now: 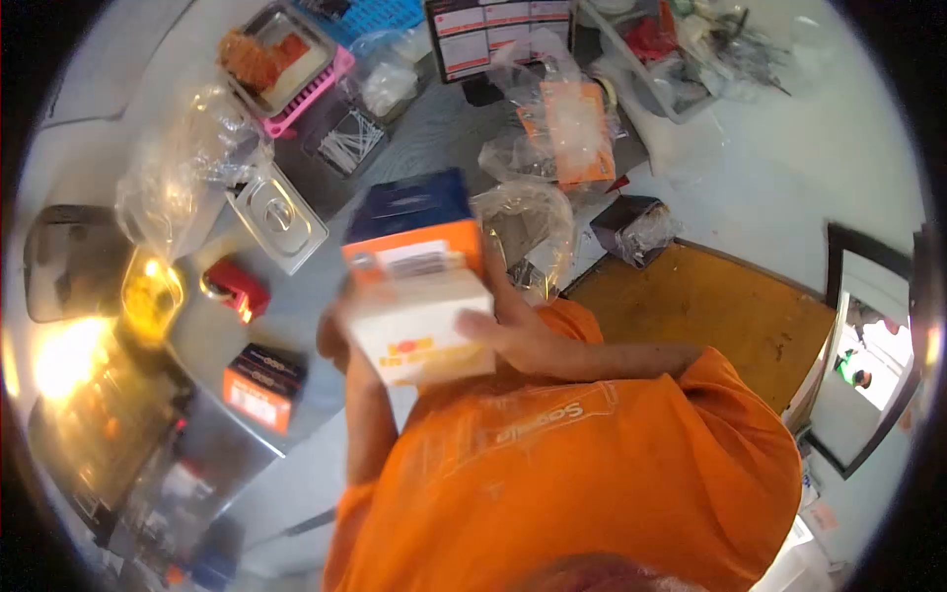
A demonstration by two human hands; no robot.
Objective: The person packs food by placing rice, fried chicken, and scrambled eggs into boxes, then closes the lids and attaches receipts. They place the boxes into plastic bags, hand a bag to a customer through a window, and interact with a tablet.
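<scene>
Between my two hands I hold a white box (424, 321) with orange and yellow print. A dark blue and orange box (412, 222) rests right against its far side, and the two are held together close to my orange shirt. My right hand (508, 321) presses its thumb on the white box's right side, with its other fingers along the blue and orange box. My left hand (340, 331) is at the left side of the boxes, blurred and mostly hidden. Another dark and orange box (264, 387) lies to the left.
A red tape dispenser (235, 289) and a metal lid (279, 215) lie left. Farther off are a metal tray (279, 61) of food, a container of white sticks (349, 141) and plastic bags (552, 109). A wooden board (705, 316) is at the right.
</scene>
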